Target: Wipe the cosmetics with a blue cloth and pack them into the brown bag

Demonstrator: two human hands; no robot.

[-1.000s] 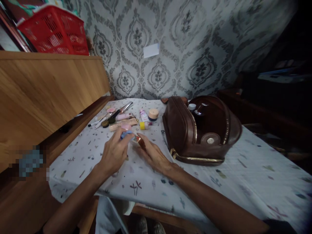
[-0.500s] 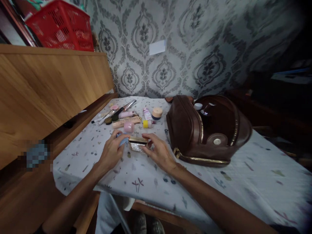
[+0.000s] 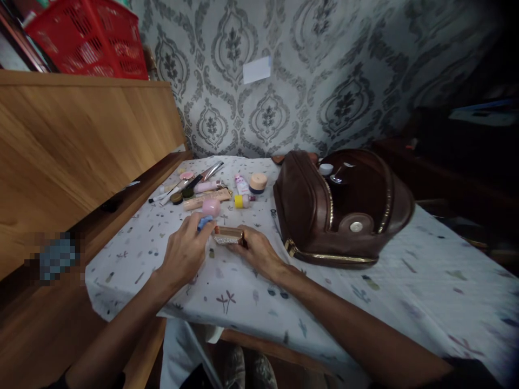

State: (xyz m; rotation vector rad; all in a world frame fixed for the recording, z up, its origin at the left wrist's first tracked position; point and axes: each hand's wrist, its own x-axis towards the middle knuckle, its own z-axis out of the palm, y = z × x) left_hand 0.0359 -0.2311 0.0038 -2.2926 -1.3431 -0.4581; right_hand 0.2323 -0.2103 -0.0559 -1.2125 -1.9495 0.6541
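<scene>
Low over the front of the table, my right hand (image 3: 263,253) grips a small gold case (image 3: 228,236) with a glittering, silvery front. Its fingers wrap round the right end. At the left end of the case, my left hand (image 3: 184,249) is closed on a crumpled blue piece, perhaps cloth (image 3: 205,222), with its fingertips close to the case's edge. Just beyond the hands stands a pink jar (image 3: 211,207). Behind it lie a peach tube (image 3: 206,199), a yellow-capped bottle (image 3: 242,202) and a lilac tube (image 3: 207,186).
A brown leather bag (image 3: 302,210) stands unzipped on the right, with bottles inside. Brushes (image 3: 174,193), a peach-lidded jar (image 3: 258,182) and other cosmetics lie at the back left of the patterned tablecloth (image 3: 251,294). A wooden panel (image 3: 89,129) borders the left, below a red basket (image 3: 91,43).
The gold case has tipped, so its top side shows more. My right hand has turned further round its end, and my left hand has closed more over the blue piece.
</scene>
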